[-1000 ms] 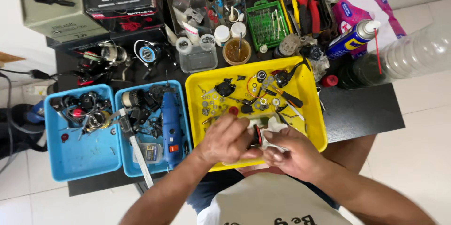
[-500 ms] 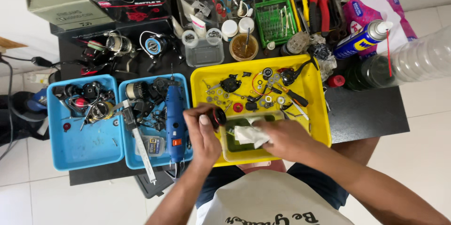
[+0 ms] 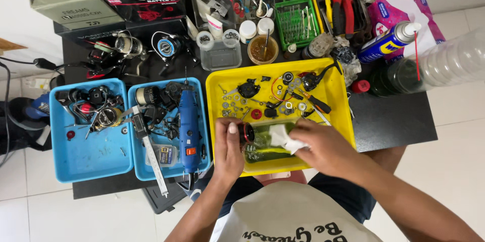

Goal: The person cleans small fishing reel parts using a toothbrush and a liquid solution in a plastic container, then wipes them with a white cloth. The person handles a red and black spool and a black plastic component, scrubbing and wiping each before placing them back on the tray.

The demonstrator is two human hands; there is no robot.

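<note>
Small round black part with a red rim (image 3: 246, 132) sits over the yellow plastic tray (image 3: 342, 101), pinched in left hand (image 3: 228, 146). Right hand (image 3: 323, 148) fingers pressed together on a crumpled white tissue (image 3: 283, 136) just beside it. Looks like the wipe-down step; next move calls for pressing tissue to part and turning it.

Dark red-rimmed spool (image 3: 246, 133), crumpled white tissue (image 3: 283, 137)

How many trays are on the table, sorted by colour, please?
Blue trays: 2, one at the far left and one beside it holding the blue rotary tool.
Yellow trays: 1, the one under both hands.
Total: 3 trays.
</note>
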